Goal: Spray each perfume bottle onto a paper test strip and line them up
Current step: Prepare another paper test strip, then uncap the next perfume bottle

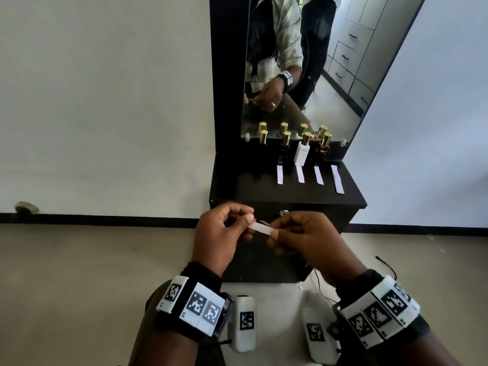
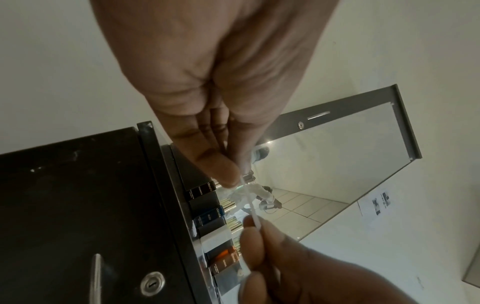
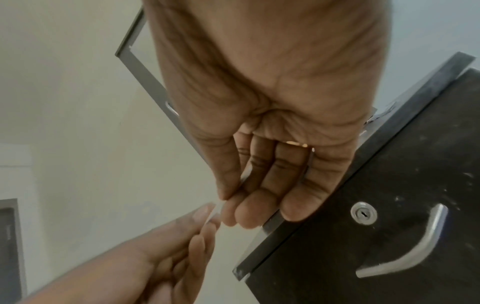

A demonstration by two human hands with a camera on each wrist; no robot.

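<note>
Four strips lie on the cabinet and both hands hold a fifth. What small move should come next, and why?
Probably carry the strip to the leftmost bottle. The left hand and right hand pinch its ends, and the four laid strips leave that bottle's front bare.

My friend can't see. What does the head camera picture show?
Both hands, left hand and right hand, pinch one paper test strip in front of a dark dressing table. Four strips lie before four gold-capped perfume bottles.
</note>
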